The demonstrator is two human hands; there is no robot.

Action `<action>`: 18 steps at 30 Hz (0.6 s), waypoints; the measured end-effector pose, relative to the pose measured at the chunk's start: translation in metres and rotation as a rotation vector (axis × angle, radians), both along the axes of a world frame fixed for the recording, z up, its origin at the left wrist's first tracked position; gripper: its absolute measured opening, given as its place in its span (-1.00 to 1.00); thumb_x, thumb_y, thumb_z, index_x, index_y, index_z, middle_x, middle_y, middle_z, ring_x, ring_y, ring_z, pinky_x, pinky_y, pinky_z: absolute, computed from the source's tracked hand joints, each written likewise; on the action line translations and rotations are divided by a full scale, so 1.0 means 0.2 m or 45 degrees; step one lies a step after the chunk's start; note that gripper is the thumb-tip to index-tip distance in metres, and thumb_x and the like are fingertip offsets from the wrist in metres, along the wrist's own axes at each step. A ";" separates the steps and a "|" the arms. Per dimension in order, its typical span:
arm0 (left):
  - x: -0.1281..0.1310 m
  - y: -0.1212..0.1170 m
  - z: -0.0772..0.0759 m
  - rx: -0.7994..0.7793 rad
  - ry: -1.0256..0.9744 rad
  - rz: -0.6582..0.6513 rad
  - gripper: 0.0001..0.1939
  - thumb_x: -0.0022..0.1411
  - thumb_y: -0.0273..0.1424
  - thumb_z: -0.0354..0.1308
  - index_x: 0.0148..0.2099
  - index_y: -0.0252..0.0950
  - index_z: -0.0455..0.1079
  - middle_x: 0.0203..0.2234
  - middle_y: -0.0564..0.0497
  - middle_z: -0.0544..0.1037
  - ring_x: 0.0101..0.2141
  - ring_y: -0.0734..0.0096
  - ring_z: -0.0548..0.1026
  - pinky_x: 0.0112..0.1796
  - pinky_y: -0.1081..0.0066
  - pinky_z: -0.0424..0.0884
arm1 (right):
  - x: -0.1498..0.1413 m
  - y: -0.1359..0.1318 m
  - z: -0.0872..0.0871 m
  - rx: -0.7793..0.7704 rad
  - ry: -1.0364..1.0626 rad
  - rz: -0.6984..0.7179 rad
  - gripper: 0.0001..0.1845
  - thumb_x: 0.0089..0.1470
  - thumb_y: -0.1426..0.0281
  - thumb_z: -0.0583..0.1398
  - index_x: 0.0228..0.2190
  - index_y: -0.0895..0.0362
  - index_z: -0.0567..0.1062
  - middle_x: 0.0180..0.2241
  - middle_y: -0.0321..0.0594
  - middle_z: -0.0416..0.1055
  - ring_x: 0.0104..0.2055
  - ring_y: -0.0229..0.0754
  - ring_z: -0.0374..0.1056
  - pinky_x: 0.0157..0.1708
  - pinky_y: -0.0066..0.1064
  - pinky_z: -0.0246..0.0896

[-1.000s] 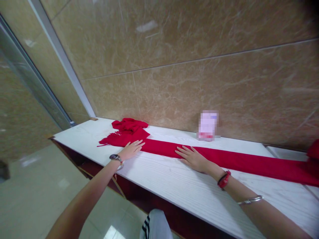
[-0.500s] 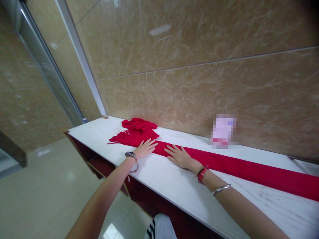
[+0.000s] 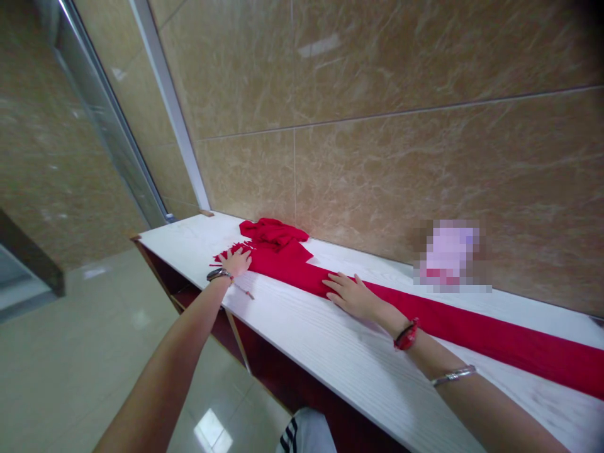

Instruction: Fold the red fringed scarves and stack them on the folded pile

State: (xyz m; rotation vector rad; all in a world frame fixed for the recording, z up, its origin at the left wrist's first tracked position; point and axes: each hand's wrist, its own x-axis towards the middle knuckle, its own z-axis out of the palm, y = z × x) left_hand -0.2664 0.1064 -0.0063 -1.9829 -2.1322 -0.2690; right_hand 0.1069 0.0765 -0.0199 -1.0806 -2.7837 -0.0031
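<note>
A long red scarf (image 3: 462, 321) lies in a flat folded strip along the white counter, running off the right edge of the view. My left hand (image 3: 237, 261) rests on its fringed left end, fingers spread over the tassels. Farther right, my right hand (image 3: 352, 296) lies palm down on the strip, fingers stretched out. Neither hand grips the cloth. Behind the fringed end, a crumpled heap of red fabric (image 3: 276, 233) sits near the wall; whether it belongs to the same scarf I cannot tell.
The white countertop (image 3: 283, 314) is long and narrow, with dark red open shelves (image 3: 283, 365) beneath. A blurred pinkish item (image 3: 448, 251) leans at the tiled wall (image 3: 377, 176). Tiled floor (image 3: 117, 352) lies to the left.
My left hand has slid left along the scarf from its middle part to the fringe. My right hand stays on the strip, slightly farther right in view. The view has shifted a little.
</note>
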 end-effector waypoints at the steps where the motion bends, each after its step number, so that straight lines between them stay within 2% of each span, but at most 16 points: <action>1: 0.03 0.02 0.01 0.031 0.001 -0.057 -0.55 0.28 -0.33 -0.19 0.18 -0.19 0.18 0.17 -0.12 0.17 0.16 -0.07 0.06 0.02 -0.21 -0.03 | -0.02 0.01 0.01 0.016 0.023 0.005 -0.44 0.21 0.13 -0.21 0.16 0.03 0.13 0.22 -0.12 -0.02 0.24 0.10 -0.16 0.08 0.20 -0.17; 4: 0.12 0.04 0.00 -0.071 -0.028 -0.321 -0.55 0.27 -0.34 -0.15 0.21 -0.18 0.14 0.19 0.04 0.13 0.17 0.26 0.06 0.13 0.21 0.02 | -0.09 0.04 -0.01 0.038 0.047 0.023 -0.45 0.21 0.12 -0.21 0.18 -0.01 0.06 0.24 -0.16 -0.06 0.25 0.08 -0.19 0.10 0.16 -0.19; 6: 0.13 0.05 -0.03 -0.169 -0.053 -0.384 -0.55 0.28 -0.34 -0.15 0.21 -0.17 0.14 0.18 0.08 0.17 0.15 0.35 0.11 0.11 0.32 0.06 | -0.11 0.05 -0.04 0.021 0.025 0.022 -0.44 0.21 0.12 -0.22 0.18 -0.01 0.06 0.23 -0.16 -0.04 0.24 0.06 -0.16 0.10 0.13 -0.18; 7: 0.12 0.06 -0.04 -0.189 -0.064 -0.337 -0.56 0.29 -0.33 -0.16 0.20 -0.16 0.15 0.17 0.08 0.19 0.15 0.33 0.13 0.11 0.29 0.08 | -0.11 0.06 -0.05 0.014 0.017 0.016 -0.44 0.21 0.11 -0.22 0.18 -0.01 0.07 0.23 -0.15 -0.04 0.24 0.06 -0.15 0.11 0.13 -0.18; 9: 0.06 0.06 -0.05 -0.189 -0.084 -0.185 -0.56 0.28 -0.31 -0.17 0.19 -0.15 0.16 0.16 0.02 0.19 0.14 0.17 0.14 0.08 0.05 0.07 | -0.11 0.06 -0.07 0.011 0.008 0.012 -0.43 0.21 0.11 -0.23 0.18 0.00 0.07 0.23 -0.16 -0.04 0.24 0.06 -0.15 0.11 0.13 -0.17; 11: -0.02 0.06 -0.04 -0.161 -0.100 0.014 -0.56 0.26 -0.28 -0.14 0.17 -0.15 0.19 0.16 -0.08 0.20 0.13 -0.06 0.12 0.00 -0.22 0.02 | -0.11 0.06 -0.07 0.013 -0.003 0.017 -0.42 0.21 0.11 -0.23 0.18 0.02 0.06 0.23 -0.16 -0.05 0.24 0.07 -0.16 0.11 0.13 -0.17; 13: -0.07 0.05 -0.01 -0.070 -0.103 0.220 -0.55 0.25 -0.29 -0.11 0.16 -0.23 0.21 0.16 -0.21 0.17 0.14 -0.24 0.05 -0.07 -0.38 -0.06 | -0.10 0.06 -0.07 0.010 -0.015 0.016 -0.42 0.21 0.12 -0.24 0.19 0.04 0.06 0.23 -0.17 -0.05 0.24 0.08 -0.16 0.11 0.12 -0.17; 15: -0.03 0.03 0.01 0.054 -0.087 0.344 -0.54 0.26 -0.33 -0.15 0.18 -0.32 0.17 0.19 -0.28 0.07 0.17 -0.28 -0.06 -0.06 -0.39 -0.13 | -0.11 0.06 -0.06 0.004 -0.021 0.015 -0.42 0.21 0.12 -0.24 0.19 0.04 0.06 0.24 -0.17 -0.06 0.25 0.07 -0.17 0.11 0.11 -0.18; 16: 0.01 0.02 0.02 0.116 -0.075 0.346 -0.53 0.28 -0.34 -0.18 0.20 -0.34 0.14 0.21 -0.28 0.02 0.19 -0.23 -0.12 -0.02 -0.34 -0.15 | -0.11 0.06 -0.06 0.000 -0.023 0.014 -0.42 0.21 0.12 -0.24 0.19 0.04 0.05 0.24 -0.18 -0.07 0.25 0.06 -0.18 0.12 0.11 -0.18; 18: 0.16 -0.02 0.01 0.199 -0.048 0.226 -0.53 0.32 -0.35 -0.26 0.24 -0.30 0.05 0.25 -0.17 -0.08 0.22 -0.03 -0.18 0.08 -0.16 -0.13 | -0.12 0.06 -0.06 -0.011 -0.029 0.009 -0.42 0.21 0.11 -0.25 0.19 0.03 0.05 0.24 -0.18 -0.09 0.25 0.06 -0.18 0.12 0.11 -0.19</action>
